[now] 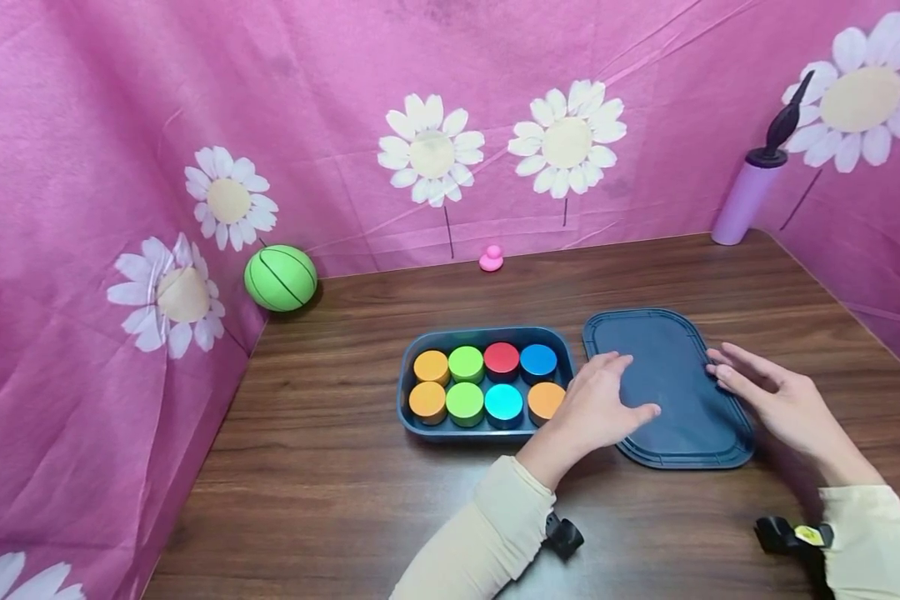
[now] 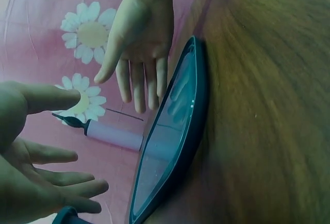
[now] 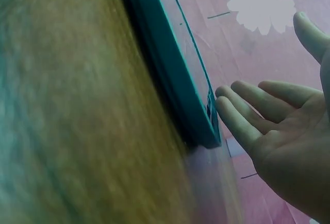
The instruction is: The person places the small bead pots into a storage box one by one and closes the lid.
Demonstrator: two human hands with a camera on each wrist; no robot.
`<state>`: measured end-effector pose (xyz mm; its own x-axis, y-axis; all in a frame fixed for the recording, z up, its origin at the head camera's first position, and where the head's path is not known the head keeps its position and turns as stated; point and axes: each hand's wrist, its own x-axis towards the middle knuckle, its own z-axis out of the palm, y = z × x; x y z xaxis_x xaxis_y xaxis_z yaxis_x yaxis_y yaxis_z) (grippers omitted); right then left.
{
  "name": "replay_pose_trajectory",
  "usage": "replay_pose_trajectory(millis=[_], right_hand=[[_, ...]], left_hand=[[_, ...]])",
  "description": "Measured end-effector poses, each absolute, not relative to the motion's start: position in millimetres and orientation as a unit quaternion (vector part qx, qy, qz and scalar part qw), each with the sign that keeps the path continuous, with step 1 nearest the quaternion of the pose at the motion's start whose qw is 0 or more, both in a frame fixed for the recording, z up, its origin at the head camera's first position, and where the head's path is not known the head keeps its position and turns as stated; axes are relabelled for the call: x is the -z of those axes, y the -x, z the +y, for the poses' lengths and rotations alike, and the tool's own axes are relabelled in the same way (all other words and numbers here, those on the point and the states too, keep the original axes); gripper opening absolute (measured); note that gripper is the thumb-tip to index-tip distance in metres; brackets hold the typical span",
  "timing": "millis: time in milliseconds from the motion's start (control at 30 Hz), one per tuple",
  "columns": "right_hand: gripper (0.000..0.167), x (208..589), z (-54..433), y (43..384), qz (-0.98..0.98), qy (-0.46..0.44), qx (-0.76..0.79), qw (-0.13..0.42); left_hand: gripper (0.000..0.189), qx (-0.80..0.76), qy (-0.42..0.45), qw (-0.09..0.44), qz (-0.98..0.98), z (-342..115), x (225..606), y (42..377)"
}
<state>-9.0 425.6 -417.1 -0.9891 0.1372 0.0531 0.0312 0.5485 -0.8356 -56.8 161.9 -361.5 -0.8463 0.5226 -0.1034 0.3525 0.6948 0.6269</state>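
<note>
A dark blue lid [image 1: 667, 392] lies flat on the wooden table, to the right of a matching tray [image 1: 412, 429]. The tray holds several round, coloured discs, among them a red one [image 1: 502, 358] and a cyan one [image 1: 503, 402]. My left hand [image 1: 592, 404] hovers over the lid's left edge, fingers extended, and hides part of an orange disc [image 1: 546, 400]. Beside the lid's right edge is my right hand [image 1: 776, 404], its fingers relaxed and nearly straight. Neither hand holds anything; in the left wrist view both palms face each other across the lid [image 2: 170, 131].
A green ball [image 1: 281, 277] sits at the table's back left corner. A small pink duck [image 1: 491, 258] stands along the back edge. At the back right a purple hand pump [image 1: 750, 196] is upright. Pink flowered cloth [image 1: 330, 125] surrounds the table.
</note>
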Motion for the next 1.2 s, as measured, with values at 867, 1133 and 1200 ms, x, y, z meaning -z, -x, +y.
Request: replay_pose_trajectory(millis=[867,1133,1200], right_hand=[[0.069,423.2,428.9,6.1,-0.904,0.104,-0.415,0.021],[0.067,422.2,430.5,4.4,-0.908,0.105,-0.405,0.009],[0.067,421.9,431.2,4.0,-0.91,0.107,-0.401,0.003]], left_hand=[[0.072,-0.317,-0.137,0.188,0.919,179.2,378.6,63.9],[0.073,-0.333,-0.116,0.203,0.914,181.2,386.1,63.6],[0.073,-0.338,-0.114,0.199,0.913,182.6,387.8,63.3]])
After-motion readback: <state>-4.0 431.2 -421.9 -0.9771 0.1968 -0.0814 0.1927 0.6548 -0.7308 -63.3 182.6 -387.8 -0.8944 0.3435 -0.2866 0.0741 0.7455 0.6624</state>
